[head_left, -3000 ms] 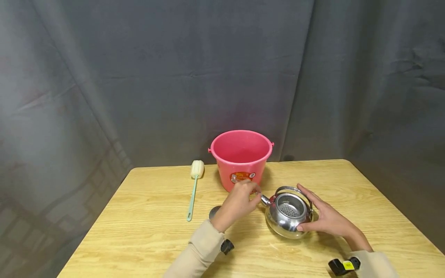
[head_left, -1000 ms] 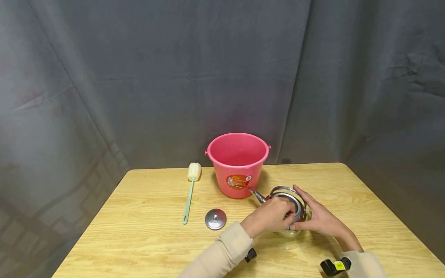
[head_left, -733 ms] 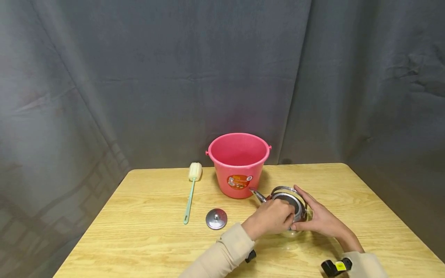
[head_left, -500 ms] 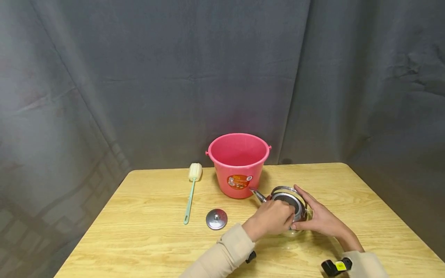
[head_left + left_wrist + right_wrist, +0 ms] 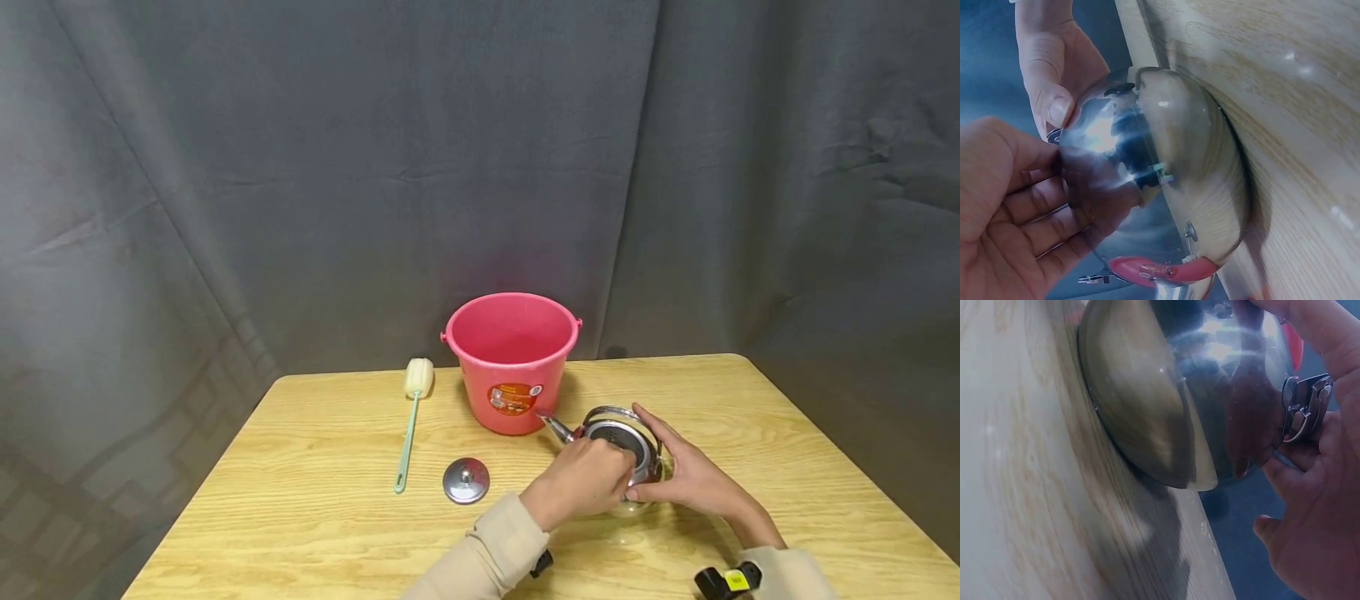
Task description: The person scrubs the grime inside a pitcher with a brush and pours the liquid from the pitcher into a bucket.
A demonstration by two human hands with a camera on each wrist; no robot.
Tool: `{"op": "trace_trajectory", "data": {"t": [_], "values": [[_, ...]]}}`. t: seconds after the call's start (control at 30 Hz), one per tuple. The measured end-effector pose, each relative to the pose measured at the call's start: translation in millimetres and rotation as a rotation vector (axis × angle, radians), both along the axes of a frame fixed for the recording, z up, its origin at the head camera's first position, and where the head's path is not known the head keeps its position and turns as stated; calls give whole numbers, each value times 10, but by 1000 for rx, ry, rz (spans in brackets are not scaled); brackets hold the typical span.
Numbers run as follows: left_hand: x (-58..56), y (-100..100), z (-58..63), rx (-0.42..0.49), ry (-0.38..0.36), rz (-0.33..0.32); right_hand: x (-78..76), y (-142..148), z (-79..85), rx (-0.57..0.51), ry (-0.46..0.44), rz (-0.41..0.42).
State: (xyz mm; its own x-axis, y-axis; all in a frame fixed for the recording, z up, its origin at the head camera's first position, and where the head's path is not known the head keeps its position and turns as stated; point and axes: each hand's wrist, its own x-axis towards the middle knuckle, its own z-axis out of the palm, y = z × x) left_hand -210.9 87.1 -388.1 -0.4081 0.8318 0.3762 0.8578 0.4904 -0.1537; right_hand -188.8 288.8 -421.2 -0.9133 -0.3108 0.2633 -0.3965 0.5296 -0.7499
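A shiny stainless steel teapot (image 5: pixel 1197 169) stands on the table with its lid off and its handle raised. Its spout (image 5: pixel 556 427) points toward the bucket. Inside its mouth sits a perforated strainer (image 5: pixel 618 433). My left hand (image 5: pixel 588 479) reaches over the mouth, thumb and forefinger at the strainer's near rim, seemingly pinching it; the fingertips are partly hidden. Its other fingers lie bent beside the pot in the left wrist view. On the right, my right hand (image 5: pixel 697 479) holds the pot's body, thumb in front, fingers behind by the handle.
The round metal lid (image 5: pixel 466 481) lies knob up, left of my left hand. A pink bucket (image 5: pixel 480 387) stands at the back behind the spout. Farther left lies a sponge brush (image 5: pixel 408 433) with a green handle. A grey curtain (image 5: pixel 375 208) hangs behind the table.
Three seconds ago my left hand was at the spout tip; it has since moved right to the pot's mouth, uncovering the lid. Over the last second both hands stay nearly still.
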Motion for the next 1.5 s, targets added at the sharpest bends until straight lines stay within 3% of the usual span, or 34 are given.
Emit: {"op": "trace_trajectory", "data": {"t": [0.37,0.6,0.87,1.5], "values": [[-2,-17,15,29,34,-40,-9,7,-22,-1,14,10],[1,-2,23,29,85,-21,-17,24,-15,0,16,11],[-13,4,41,29,93,-25,-5,14,2,-1,-3,4],[28,26,91,-59,180,14,-4,0,7,-24,-15,2]]}}
